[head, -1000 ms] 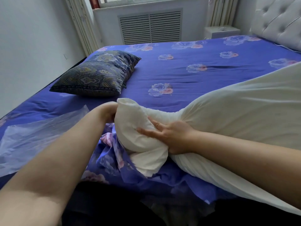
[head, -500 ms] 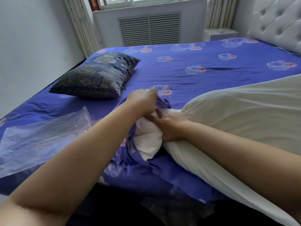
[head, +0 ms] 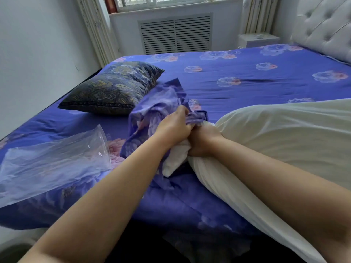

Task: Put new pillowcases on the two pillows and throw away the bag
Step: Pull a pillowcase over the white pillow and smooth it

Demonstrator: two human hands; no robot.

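A: Where is the pillow in hand?

B: The bare white pillow fills the right of the frame, lying across the blue floral bed sheet, its near corner bunched at centre. The right hand has its fingers curled round that squeezed corner. The left hand, touching it from the left, grips a gathered edge of the blue floral pillowcase, which rises in loose folds just above and left of both hands.

A: How will those two handle?

B: Both look soft and light, I'd judge. The pillow gives wherever it is squeezed, so a compressed corner is the sensible hold for feeding it into the opening. The pillowcase is limp cloth with no shape of its own; it wants holding at the hem of its mouth, kept spread, or it will fold over and block the corner.

A: And the other pillow?

B: The dark paisley pillow sits at left centre, well apart from the hands, wearing a patterned cover rather than the blue one. Whether that cover is to be replaced I can't tell.

A: The bag?

B: The clear plastic bag lies flat at lower left, near the left forearm, untouched. It looks thin, slippery and crinkly; pinching and crumpling it should do. Not yet thrown away.

A: Anything else?

B: A slatted radiator cover under the window at top centre, and a tufted headboard at upper right.
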